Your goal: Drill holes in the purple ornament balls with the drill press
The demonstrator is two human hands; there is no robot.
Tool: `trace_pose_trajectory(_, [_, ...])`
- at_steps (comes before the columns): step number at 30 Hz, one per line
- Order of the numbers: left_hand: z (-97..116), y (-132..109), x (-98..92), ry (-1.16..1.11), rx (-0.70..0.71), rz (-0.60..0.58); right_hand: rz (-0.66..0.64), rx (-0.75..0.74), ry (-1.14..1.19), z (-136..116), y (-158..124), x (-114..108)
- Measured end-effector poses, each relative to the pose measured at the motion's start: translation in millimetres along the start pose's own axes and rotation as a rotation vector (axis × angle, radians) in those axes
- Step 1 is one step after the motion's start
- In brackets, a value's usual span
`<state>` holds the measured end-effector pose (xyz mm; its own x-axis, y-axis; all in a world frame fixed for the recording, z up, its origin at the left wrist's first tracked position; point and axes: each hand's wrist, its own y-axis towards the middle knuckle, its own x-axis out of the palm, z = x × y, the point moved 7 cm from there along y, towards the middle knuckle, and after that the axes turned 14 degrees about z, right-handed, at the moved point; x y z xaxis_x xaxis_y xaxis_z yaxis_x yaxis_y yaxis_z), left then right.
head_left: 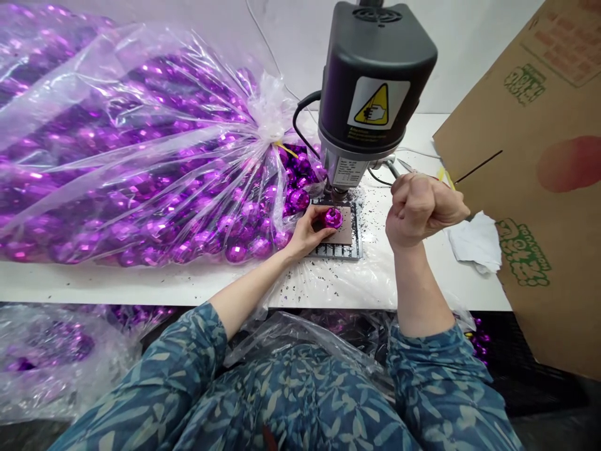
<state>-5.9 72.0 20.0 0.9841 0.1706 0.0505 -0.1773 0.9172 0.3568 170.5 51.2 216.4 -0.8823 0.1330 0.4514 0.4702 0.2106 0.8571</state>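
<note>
My left hand (307, 230) pinches a shiny purple faceted ball (333, 217) and holds it on a brown pad on the base plate (355, 238) of a small bench drill press (375, 81), right under the spindle. My right hand (420, 208) is closed in a fist round the press's metal lever handle (394, 168), to the right of the machine head.
A big clear plastic bag (141, 150) full of purple balls lies on the white table (141, 285) at left, its mouth beside the press. A brown cardboard box (539, 188) stands at right, white paper (474, 241) beside it. Dark chips litter the table. More bagged balls (47, 351) lie below.
</note>
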Motion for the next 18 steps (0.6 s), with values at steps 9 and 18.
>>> trace_pose_trajectory(9, [-1, 0, 0.8, -0.025, -0.021, 0.010, -0.030, -0.097, 0.028, -3, -11, -5])
trace_pose_trajectory(18, [12, -5, -4.6, 0.116, 0.090, 0.059, 0.091, 0.435, -0.101, 28, 67, 52])
